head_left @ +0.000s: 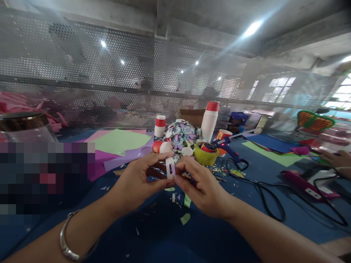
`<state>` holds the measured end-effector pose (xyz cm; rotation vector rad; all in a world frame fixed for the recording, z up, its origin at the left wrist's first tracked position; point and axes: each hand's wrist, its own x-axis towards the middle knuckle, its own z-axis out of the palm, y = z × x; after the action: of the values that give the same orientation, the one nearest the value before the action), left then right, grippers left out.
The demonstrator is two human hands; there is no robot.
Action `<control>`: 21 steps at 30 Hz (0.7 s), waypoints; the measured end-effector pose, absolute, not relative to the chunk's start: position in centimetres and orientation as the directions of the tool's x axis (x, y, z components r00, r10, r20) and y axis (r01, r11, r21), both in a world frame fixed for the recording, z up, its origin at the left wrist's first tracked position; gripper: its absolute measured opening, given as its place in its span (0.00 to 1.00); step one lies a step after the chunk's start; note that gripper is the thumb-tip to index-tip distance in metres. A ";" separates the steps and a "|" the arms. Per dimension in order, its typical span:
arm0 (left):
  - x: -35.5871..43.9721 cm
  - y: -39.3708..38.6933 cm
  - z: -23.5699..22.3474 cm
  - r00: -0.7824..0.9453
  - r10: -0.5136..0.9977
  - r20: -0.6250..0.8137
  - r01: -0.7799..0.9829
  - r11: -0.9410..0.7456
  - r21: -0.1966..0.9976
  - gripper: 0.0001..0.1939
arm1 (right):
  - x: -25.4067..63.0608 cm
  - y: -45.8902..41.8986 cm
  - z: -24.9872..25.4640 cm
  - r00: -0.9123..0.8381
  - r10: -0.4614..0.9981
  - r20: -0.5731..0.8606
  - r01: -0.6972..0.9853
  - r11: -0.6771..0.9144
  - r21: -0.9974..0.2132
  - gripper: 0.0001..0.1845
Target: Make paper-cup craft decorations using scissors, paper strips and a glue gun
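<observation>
Between the thumb and fingers of my left hand [134, 180] is a small white paper piece [168, 170] with a dark mark and a bit of purple on its side. My right hand [204, 186] pinches at the right edge of that same piece; its fingertips hide part of it. Just beyond lies a heap of small round paper pieces [182, 132] with grid patterns and purple and pale green parts. Red-and-white paper cups [162, 147] lie beside the heap. To its right sits a yellow-green tape roll [205, 157], with a blue glue gun [229, 148] against it.
Cup stacks [210, 122] stand behind the heap. Coloured paper sheets [120, 140] lie left, more sheets [276, 144] right. A black cable [263, 182] winds near a magenta power strip [309, 186]. Paper scraps [185, 219] dot the blue table. Another person's hand [337, 160] is at far right.
</observation>
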<state>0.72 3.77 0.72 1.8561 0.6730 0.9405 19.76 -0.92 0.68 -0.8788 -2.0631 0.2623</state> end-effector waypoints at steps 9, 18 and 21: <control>0.6 4.3 0.2 0.599 0.747 0.289 0.056 -0.399 0.915 0.29 | 19.8 -0.7 1.0 -0.443 0.660 0.607 0.492 0.745 -0.450 0.07; 0.4 4.6 0.2 0.642 0.730 0.236 0.119 -0.399 0.909 0.31 | 20.0 -0.4 0.7 -0.473 0.672 0.570 0.477 0.739 -0.475 0.08; 0.5 4.6 0.2 0.674 0.710 0.203 0.117 -0.375 0.920 0.30 | 20.0 -0.2 0.4 -0.477 0.667 0.572 0.482 0.743 -0.465 0.08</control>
<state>0.48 4.56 0.15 1.8747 0.6501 0.7329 19.96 -0.15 0.44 -0.8609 -2.1687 0.3074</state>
